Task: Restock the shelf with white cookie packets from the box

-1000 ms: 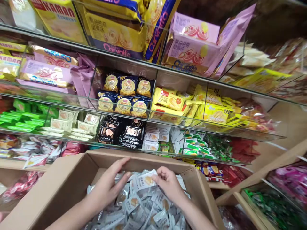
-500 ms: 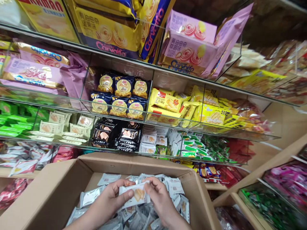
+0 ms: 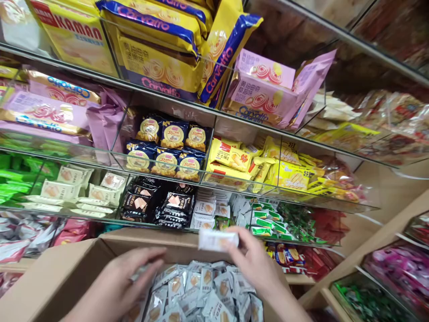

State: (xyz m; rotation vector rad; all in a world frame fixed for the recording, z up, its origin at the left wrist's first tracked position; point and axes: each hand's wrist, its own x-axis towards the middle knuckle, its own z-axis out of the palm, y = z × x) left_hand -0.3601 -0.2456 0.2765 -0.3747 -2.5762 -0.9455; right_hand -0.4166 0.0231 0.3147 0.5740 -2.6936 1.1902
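My right hand [image 3: 250, 252] is raised over the far rim of a cardboard box [image 3: 147, 239], pinching a small white biscuit packet [image 3: 214, 240] at its right end. The packet is level with the lowest visible glass shelf and looks blurred. Below it, the box holds many similar pale biscuit packets [image 3: 204, 286] in a loose heap. Over the box's left part is my left hand [image 3: 134, 273], smeared by motion, its fingers stretched out and thumb apart. Just beyond the held packet, matching white packets [image 3: 205, 209] stand stacked in a shelf compartment.
Black packets [image 3: 174, 203] fill the compartment left of the white stack, and green-and-white packets [image 3: 263, 214] lie to its right. Glass shelf fronts [image 3: 161, 174] run across above the box. A wooden side shelf [image 3: 365, 237] slants along the right.
My left hand has let go of the packet and moved left. My right hand has carried the packet up and forward toward the shelf. The view has tilted slightly.
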